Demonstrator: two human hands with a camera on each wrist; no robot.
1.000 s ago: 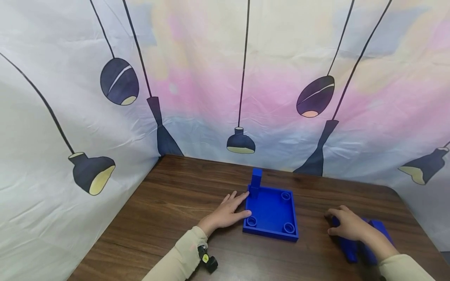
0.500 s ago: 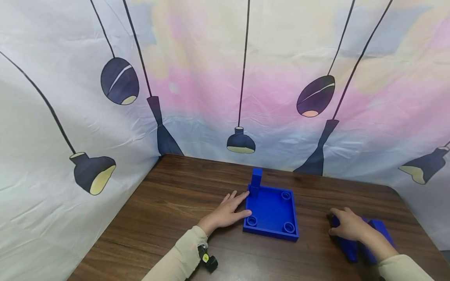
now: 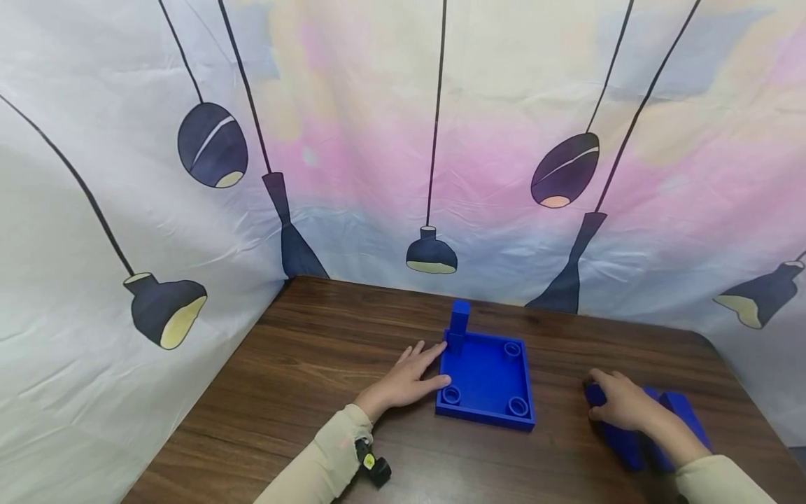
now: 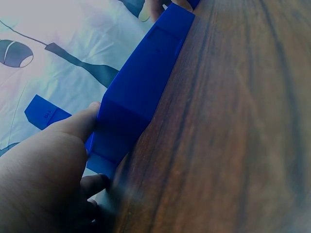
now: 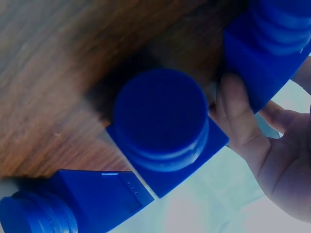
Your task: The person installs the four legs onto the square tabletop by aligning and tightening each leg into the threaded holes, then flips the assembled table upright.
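A square blue tabletop piece (image 3: 485, 378) with a raised rim lies face up in the head view. Round sockets show at three of its corners, and a blue leg (image 3: 460, 322) stands upright at the far left corner. My left hand (image 3: 406, 381) rests against the left rim, its fingers spread. On the right, my right hand (image 3: 623, 402) grips a blue leg (image 3: 622, 448) with thumb and fingers on opposite sides. The right wrist view shows this held leg (image 5: 262, 63) with its threaded round end.
Two more blue legs lie beside the held one: one (image 5: 163, 119) with its round end toward the camera, another (image 5: 97, 199) at lower left. The wooden table (image 3: 315, 350) meets a lamp-patterned cloth (image 3: 365, 175) behind and at the left.
The leg in my right hand has shifted slightly to the left and apart from the others. My left hand and the tabletop piece stay in place.
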